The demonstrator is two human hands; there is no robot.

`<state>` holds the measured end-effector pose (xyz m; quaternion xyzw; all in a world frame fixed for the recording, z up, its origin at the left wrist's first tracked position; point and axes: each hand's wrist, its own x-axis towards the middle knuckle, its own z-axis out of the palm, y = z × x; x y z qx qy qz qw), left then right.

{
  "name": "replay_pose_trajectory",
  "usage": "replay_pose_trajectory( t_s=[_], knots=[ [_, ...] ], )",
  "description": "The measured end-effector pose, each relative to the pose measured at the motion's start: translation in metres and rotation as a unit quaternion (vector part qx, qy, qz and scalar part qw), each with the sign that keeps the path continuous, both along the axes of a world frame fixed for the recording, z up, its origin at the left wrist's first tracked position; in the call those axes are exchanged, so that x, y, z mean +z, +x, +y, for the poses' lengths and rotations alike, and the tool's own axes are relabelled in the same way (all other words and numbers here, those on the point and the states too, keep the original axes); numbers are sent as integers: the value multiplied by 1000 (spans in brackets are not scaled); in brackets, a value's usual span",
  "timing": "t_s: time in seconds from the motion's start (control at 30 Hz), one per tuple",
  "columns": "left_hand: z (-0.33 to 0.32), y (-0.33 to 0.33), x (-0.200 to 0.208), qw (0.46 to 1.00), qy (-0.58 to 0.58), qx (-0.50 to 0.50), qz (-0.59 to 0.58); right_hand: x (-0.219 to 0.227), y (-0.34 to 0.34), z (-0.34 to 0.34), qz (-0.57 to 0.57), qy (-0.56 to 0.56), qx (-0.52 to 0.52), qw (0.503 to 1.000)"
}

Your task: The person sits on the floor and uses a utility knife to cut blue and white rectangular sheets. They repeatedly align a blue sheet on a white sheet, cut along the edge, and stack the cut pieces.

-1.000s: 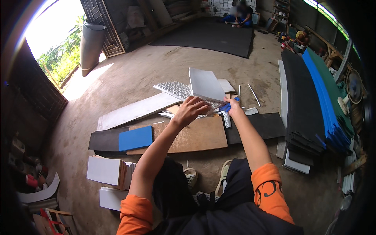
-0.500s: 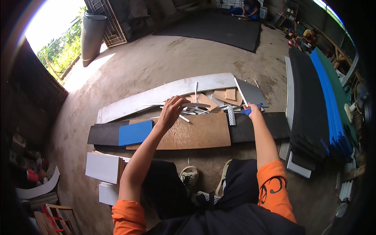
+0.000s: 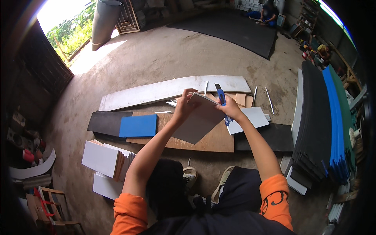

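A grey rectangular foam sheet [image 3: 199, 121] hangs tilted above the brown board [image 3: 221, 143], lifted off it. My left hand [image 3: 184, 106] is closed on the sheet's upper left edge. At its upper right corner, my right hand [image 3: 232, 110] grips a blue utility knife [image 3: 221, 97] with the blade pointing up and away, fingers also against the sheet. A white sheet [image 3: 254, 118] lies right of my right hand, partly on the black board [image 3: 266, 137]. To the left lies a blue sheet [image 3: 138, 126]. Offcuts behind are partly hidden by the raised sheet.
A long white board [image 3: 156, 92] lies beyond the offcuts. Stacked white and tan sheets [image 3: 100, 154] stand near my left leg. Upright black sheets [image 3: 313, 121] and blue sheets [image 3: 337, 129] line the right side. People [image 3: 269, 15] sit far off beside a black mat [image 3: 223, 31].
Both hands have come together and now hold up the grey sheet. The thin strips they held are gone from them; a white sheet now lies at the right. The view has shifted slightly.
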<state>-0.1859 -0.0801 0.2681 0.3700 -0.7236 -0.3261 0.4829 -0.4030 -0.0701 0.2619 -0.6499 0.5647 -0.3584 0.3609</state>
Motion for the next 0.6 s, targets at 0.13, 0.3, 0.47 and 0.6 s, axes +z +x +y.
replay_pose_trajectory(
  t_s=[0.13,0.3,0.47,0.6],
  knots=[
    [-19,17,-9,971,-22,227,-69,-3,2,3,-18,-60,-169,984],
    [-41,64,-59,865,327,376,-51,-18,-16,-5,-437,23,-281,854],
    [-8,27,-19,864,465,-59,183,-42,15,6,-429,86,-239,867],
    [-37,33,-49,876,352,155,290,-66,39,6,-274,135,-115,945]
  ],
)
